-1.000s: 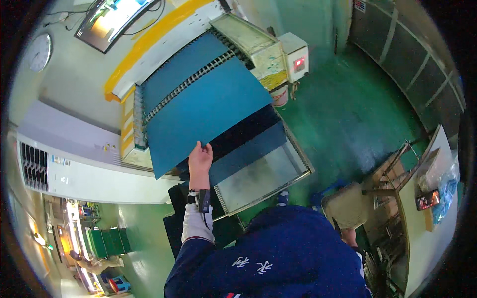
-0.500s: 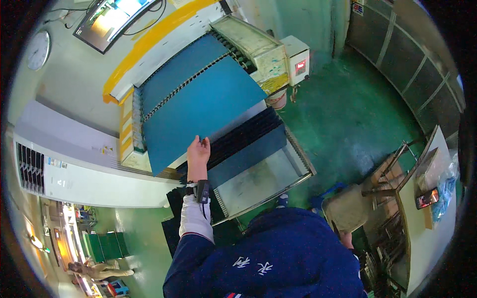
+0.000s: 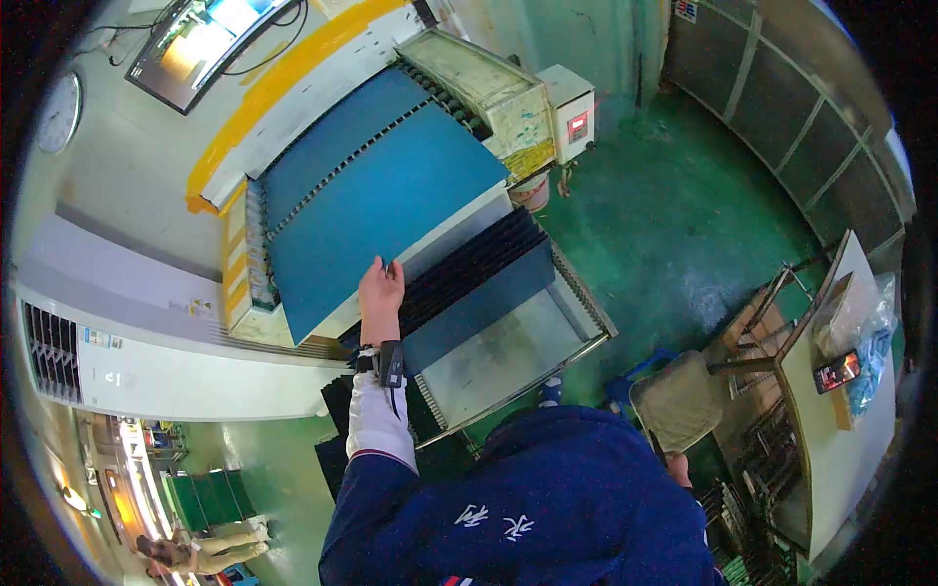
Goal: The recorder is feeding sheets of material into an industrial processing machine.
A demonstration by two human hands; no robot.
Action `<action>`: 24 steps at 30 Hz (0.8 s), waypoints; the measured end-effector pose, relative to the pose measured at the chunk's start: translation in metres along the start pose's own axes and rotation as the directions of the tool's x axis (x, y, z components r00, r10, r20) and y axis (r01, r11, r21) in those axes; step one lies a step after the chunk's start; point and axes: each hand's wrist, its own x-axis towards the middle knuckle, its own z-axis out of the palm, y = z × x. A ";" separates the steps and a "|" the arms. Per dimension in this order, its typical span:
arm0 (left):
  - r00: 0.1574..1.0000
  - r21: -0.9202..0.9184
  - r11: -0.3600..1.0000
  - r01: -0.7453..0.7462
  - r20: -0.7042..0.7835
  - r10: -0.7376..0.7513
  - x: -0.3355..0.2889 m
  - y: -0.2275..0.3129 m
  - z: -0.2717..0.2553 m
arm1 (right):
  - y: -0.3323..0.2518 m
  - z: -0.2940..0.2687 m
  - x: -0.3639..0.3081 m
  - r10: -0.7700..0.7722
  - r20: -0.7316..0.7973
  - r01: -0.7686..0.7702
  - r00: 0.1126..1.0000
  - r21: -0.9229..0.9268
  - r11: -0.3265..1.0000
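A blue flat sheet [image 3: 391, 210] lies on the roller bed of a machine, behind a second blue sheet [image 3: 337, 122] that is further in. My left hand [image 3: 381, 290] is just at the front edge of the nearer sheet, palm partly turned up, fingers slightly apart; it grips nothing that I can see. Below it, a row of dark upright sheets [image 3: 469, 269] stands in a metal-framed rack [image 3: 508, 361]. My right hand [image 3: 678, 469] shows only in part beside a chair [image 3: 679, 400]; its fingers are hidden.
A control box [image 3: 572, 112] with a red display sits at the machine's right end. On the right, a table [image 3: 870, 454] carries a phone [image 3: 837, 372] and plastic bags. A white air conditioner [image 3: 195, 376] stands left. Another person [image 3: 200, 555] is far off, lower left.
The nearer blue sheet has moved slightly further into the machine, baring more of the white front below its edge. My left hand has drifted a little left. The far-off person has shifted.
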 end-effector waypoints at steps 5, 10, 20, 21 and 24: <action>1.000 -0.010 1.000 -0.004 0.006 0.004 0.006 0.000 0.004 | 0.010 0.004 0.001 -0.066 -0.033 0.064 0.997 -0.075 0.995; 1.000 0.000 1.000 -0.010 0.011 0.010 0.013 0.003 0.006 | 0.036 0.011 0.010 -0.171 -0.068 0.160 0.983 -0.145 0.977; 1.000 0.024 1.000 0.017 0.002 -0.017 0.032 0.008 0.001 | 0.038 0.011 0.004 -0.188 0.017 0.189 0.982 -0.085 0.978; 1.000 0.018 1.000 0.015 0.002 -0.015 0.033 0.008 0.000 | 0.009 0.008 -0.005 -0.041 -0.003 0.040 0.999 -0.074 0.996; 1.000 0.005 1.000 0.012 -0.014 -0.012 0.034 0.010 -0.001 | 0.000 0.011 -0.016 0.077 -0.050 -0.078 0.996 -0.005 0.997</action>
